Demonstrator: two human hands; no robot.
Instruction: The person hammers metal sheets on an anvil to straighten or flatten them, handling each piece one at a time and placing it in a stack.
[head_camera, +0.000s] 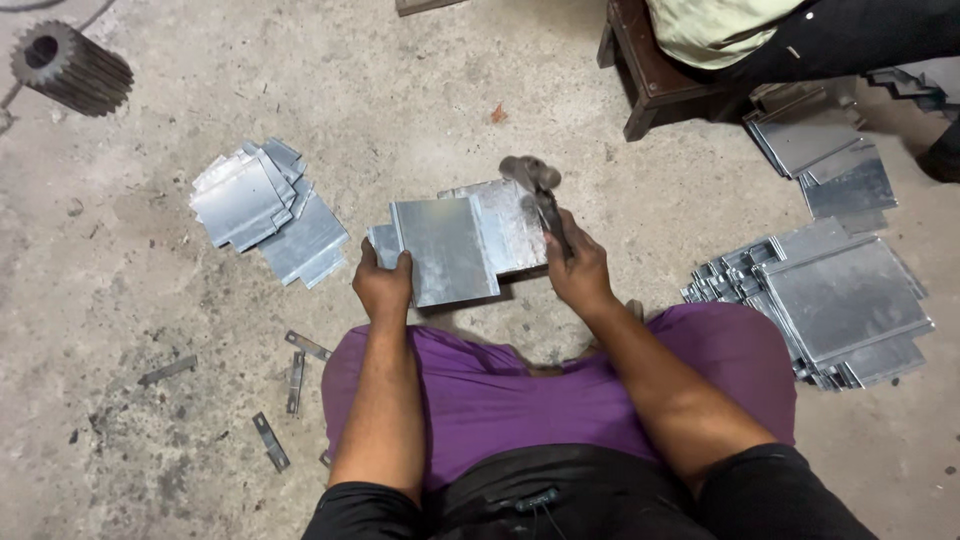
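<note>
Head cam looks down at someone squatting on a concrete floor (500, 80), working sheet metal. The left hand (383, 285) is clamped over the near left edge of a galvanized sheet metal piece (445, 250), fingers curled on top, pinning it flat on another sheet piece (510, 225) underneath. The right hand (578, 270) is wrapped tight around the handle of a hammer (540, 195), head raised just above the far right part of the sheets. Looks to me like the hammering step, probably flattening or folding an edge where the two pieces overlap; the next blow needs the sheet held steady and the left fingers kept well off the strike line. Room-wise it's okay: a pile of sheets (265, 210) sits off to the left, a bigger stack of sheets (840, 300) to the right near the knee, some metal strips (295, 380) by the left leg, a gear (70, 68) in the far left corner, and a wooden stool (655, 80) with another person at the far right.
</note>
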